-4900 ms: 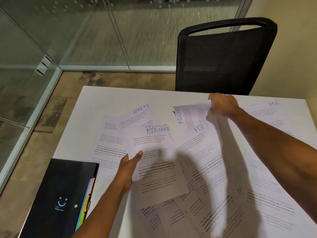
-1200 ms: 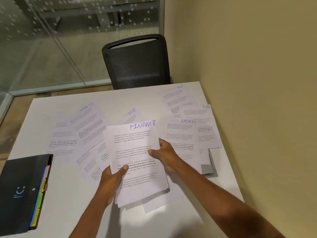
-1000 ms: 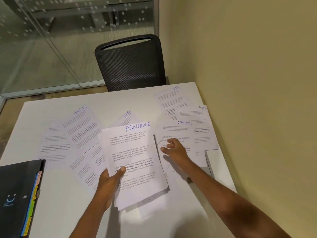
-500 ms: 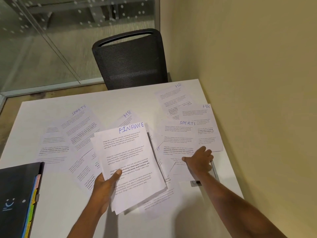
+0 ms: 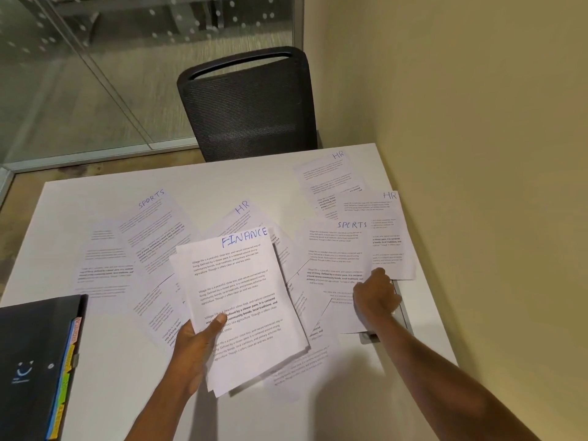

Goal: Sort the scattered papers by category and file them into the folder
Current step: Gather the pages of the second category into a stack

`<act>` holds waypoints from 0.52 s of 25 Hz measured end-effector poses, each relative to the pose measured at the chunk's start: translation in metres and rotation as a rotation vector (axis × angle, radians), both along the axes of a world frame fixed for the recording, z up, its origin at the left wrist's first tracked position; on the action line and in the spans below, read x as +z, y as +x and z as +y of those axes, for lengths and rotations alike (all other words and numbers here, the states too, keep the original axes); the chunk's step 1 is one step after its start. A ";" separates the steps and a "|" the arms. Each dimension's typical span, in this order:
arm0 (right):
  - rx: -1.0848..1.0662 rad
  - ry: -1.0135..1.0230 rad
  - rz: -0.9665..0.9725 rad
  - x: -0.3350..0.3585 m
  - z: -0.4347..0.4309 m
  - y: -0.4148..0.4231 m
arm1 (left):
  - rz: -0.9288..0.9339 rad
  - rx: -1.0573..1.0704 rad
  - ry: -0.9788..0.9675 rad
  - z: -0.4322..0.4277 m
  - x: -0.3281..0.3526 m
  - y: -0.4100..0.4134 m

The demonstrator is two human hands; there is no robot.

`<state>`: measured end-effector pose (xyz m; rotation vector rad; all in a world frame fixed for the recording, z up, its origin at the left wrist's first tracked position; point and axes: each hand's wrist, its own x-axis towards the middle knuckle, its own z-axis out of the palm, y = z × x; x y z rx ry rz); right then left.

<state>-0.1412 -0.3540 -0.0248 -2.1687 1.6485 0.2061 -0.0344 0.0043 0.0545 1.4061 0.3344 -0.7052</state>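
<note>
My left hand [image 5: 197,342] grips a stack of printed sheets headed FINANCE [image 5: 241,300], thumb on top, held above the white table [image 5: 222,186]. My right hand [image 5: 375,297] lies knuckles up on the papers at the right, its fingers curled at the edge of a loose sheet [image 5: 340,313] just below a SPORTS sheet [image 5: 337,249]. Two HR sheets [image 5: 386,230] lie beyond it near the wall. Another SPORTS sheet [image 5: 156,227] and an HR sheet [image 5: 238,214] lie left and centre. The black folder [image 5: 31,361] with coloured tabs lies shut at the lower left.
A black mesh chair [image 5: 251,103] stands at the table's far side. A yellow wall [image 5: 477,186] runs along the right table edge. A grey hatch [image 5: 404,313] sits in the tabletop under my right hand. Glass partitions stand to the left.
My right hand let go of the FINANCE stack and moved right onto the papers by the wall, where its fingers curled. My left hand keeps the stack, now tilted slightly left.
</note>
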 end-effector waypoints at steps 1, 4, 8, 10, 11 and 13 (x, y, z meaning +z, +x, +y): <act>0.006 -0.003 0.004 0.002 -0.003 -0.001 | 0.003 0.006 -0.004 0.002 -0.001 0.001; 0.021 -0.015 0.042 0.003 -0.012 -0.003 | 0.012 0.004 -0.002 0.007 -0.004 0.003; -0.096 0.113 -0.205 0.003 -0.034 0.001 | 0.023 -0.001 0.010 0.012 -0.007 0.005; -0.141 0.114 -0.306 0.011 -0.052 0.013 | 0.030 0.003 0.006 0.014 -0.006 0.005; -0.152 0.098 -0.336 0.018 -0.062 0.020 | 0.038 0.012 -0.002 0.015 -0.004 0.006; -0.156 0.062 -0.383 0.028 -0.085 0.037 | 0.047 0.030 -0.011 0.017 -0.004 0.007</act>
